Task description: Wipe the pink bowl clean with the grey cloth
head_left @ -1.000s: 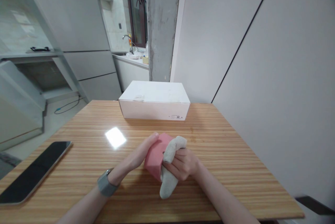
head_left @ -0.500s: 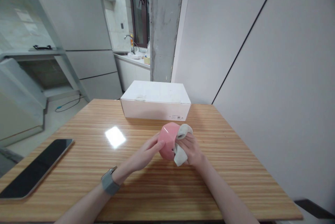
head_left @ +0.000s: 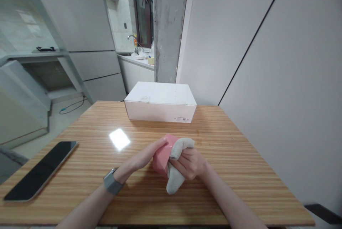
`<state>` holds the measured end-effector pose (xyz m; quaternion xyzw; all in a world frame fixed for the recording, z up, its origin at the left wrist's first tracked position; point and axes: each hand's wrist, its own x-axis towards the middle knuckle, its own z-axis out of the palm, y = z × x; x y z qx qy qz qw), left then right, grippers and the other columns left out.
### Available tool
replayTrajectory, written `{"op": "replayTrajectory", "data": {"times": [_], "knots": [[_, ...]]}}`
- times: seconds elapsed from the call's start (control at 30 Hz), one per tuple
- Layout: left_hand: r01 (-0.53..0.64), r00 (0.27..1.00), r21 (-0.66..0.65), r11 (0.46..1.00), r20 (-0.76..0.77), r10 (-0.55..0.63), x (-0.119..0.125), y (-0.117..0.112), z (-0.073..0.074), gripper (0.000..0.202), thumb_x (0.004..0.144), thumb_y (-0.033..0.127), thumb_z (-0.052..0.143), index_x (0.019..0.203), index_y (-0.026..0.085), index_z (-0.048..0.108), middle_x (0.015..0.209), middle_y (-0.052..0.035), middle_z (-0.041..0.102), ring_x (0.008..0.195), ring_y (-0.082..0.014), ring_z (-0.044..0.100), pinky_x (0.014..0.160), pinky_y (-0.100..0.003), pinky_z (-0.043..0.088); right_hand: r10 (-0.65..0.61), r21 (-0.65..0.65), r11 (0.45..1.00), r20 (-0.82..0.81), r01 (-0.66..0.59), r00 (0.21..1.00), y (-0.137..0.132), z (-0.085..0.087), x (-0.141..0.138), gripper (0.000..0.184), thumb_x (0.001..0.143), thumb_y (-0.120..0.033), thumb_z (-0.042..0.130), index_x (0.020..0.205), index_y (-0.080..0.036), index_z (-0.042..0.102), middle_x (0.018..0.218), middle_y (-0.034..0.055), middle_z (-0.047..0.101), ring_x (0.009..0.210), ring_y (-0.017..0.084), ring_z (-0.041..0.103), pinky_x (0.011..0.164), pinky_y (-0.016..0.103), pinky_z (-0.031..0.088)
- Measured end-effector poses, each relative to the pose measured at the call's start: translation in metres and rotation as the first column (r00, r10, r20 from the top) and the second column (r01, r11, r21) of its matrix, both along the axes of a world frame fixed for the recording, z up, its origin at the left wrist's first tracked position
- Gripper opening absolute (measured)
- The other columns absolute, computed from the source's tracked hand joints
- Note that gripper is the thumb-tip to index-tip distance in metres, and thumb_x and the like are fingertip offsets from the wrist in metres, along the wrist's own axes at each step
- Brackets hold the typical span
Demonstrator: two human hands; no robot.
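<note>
a pink faceted object is held just above the wooden table, near its middle and in front of the person. it is gripped from the left by the left hand, whose fingers are closed around its side, with the fingertips reaching the top edge. a grey cloth is pressed against the right side of the pink object by the right hand, which is clenched on the cloth; one end of the cloth is folded over the top of the object and the other end hangs down to the table. a grey watch is worn on the left wrist. a closed white box is placed at the far edge of the table, well apart from the hands. a dark tablet is lying flat near the left edge.
</note>
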<state>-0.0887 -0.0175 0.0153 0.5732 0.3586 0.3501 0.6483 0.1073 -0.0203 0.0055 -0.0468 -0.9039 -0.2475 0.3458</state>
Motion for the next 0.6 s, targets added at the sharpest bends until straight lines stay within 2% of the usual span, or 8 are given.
{"op": "replayTrajectory", "data": {"times": [0.07, 0.23, 0.37, 0.43, 0.5, 0.53, 0.6], "knots": [[0.028, 0.998, 0.038, 0.999, -0.061, -0.025, 0.000, 0.000, 0.002, 0.045, 0.091, 0.049, 0.041, 0.106, 0.015, 0.067, 0.113, -0.0058, 0.067, 0.115, -0.0229, 0.052, 0.106, -0.037, 0.031, 0.006, -0.050, 0.999, 0.002, -0.006, 1.000, 0.003, -0.001, 0.003, 0.032, 0.091, -0.011, 0.033, 0.085, -0.011, 0.064, 0.063, 0.0053, 0.063, 0.053, 0.015, 0.053, 0.057, 0.029, 0.046], [-0.016, 0.989, 0.214, 0.977, -0.140, 0.047, 0.004, -0.003, 0.007, 0.050, 0.092, 0.050, 0.035, 0.103, 0.015, 0.069, 0.109, -0.0064, 0.069, 0.104, -0.0255, 0.058, 0.100, -0.040, 0.037, -0.022, -0.159, 0.987, -0.067, 0.011, 0.997, 0.014, -0.002, 0.012, 0.030, 0.093, -0.019, 0.034, 0.096, -0.009, 0.062, 0.070, 0.0081, 0.065, 0.062, 0.018, 0.059, 0.064, 0.033, 0.049], [-0.033, 0.999, 0.255, 0.966, -0.024, 0.041, 0.006, -0.010, 0.011, 0.043, 0.093, 0.045, 0.040, 0.119, 0.018, 0.060, 0.127, -0.0056, 0.059, 0.122, -0.0232, 0.047, 0.109, -0.035, 0.029, -0.131, -0.245, 0.966, -0.195, 0.081, 0.972, 0.018, -0.003, 0.014, 0.038, 0.093, -0.034, 0.032, 0.108, -0.011, 0.058, 0.083, 0.0126, 0.068, 0.075, 0.023, 0.063, 0.069, 0.038, 0.049], [-0.019, 0.998, 0.239, 0.971, 0.056, 0.005, 0.008, -0.012, 0.010, 0.040, 0.090, 0.040, 0.048, 0.124, 0.019, 0.056, 0.131, -0.0066, 0.056, 0.126, -0.0233, 0.043, 0.110, -0.035, 0.027, -0.194, -0.330, 0.939, -0.270, 0.098, 0.943, 0.018, -0.004, 0.012, 0.039, 0.093, -0.038, 0.030, 0.106, -0.014, 0.058, 0.085, 0.0120, 0.068, 0.076, 0.024, 0.063, 0.070, 0.040, 0.048], [0.015, 0.985, 0.169, 0.986, 0.168, -0.043, 0.011, -0.012, 0.007, 0.043, 0.085, 0.034, 0.059, 0.126, 0.021, 0.054, 0.128, -0.0072, 0.057, 0.122, -0.0237, 0.047, 0.105, -0.036, 0.033, -0.240, -0.384, 0.918, -0.324, 0.105, 0.915, 0.017, -0.005, 0.010, 0.039, 0.093, -0.038, 0.027, 0.102, -0.015, 0.059, 0.083, 0.0114, 0.067, 0.073, 0.024, 0.063, 0.068, 0.040, 0.048], [0.025, 0.969, 0.114, 0.993, 0.241, -0.052, 0.012, -0.011, 0.005, 0.044, 0.082, 0.032, 0.062, 0.124, 0.021, 0.054, 0.123, -0.0069, 0.060, 0.115, -0.0230, 0.051, 0.100, -0.035, 0.038, -0.236, -0.368, 0.924, -0.339, 0.102, 0.911, 0.016, -0.005, 0.009, 0.040, 0.093, -0.037, 0.027, 0.101, -0.015, 0.059, 0.081, 0.0117, 0.067, 0.072, 0.024, 0.062, 0.066, 0.040, 0.048], [0.003, 0.924, -0.008, 1.000, 0.383, 0.000, 0.014, -0.008, 0.002, 0.033, 0.081, 0.034, 0.063, 0.110, 0.020, 0.060, 0.104, -0.0043, 0.065, 0.096, -0.0185, 0.058, 0.087, -0.031, 0.044, -0.179, -0.251, 0.963, -0.313, 0.100, 0.933, 0.012, -0.005, 0.007, 0.038, 0.093, -0.033, 0.029, 0.101, -0.011, 0.060, 0.078, 0.0120, 0.067, 0.069, 0.023, 0.061, 0.062, 0.038, 0.048]]}}
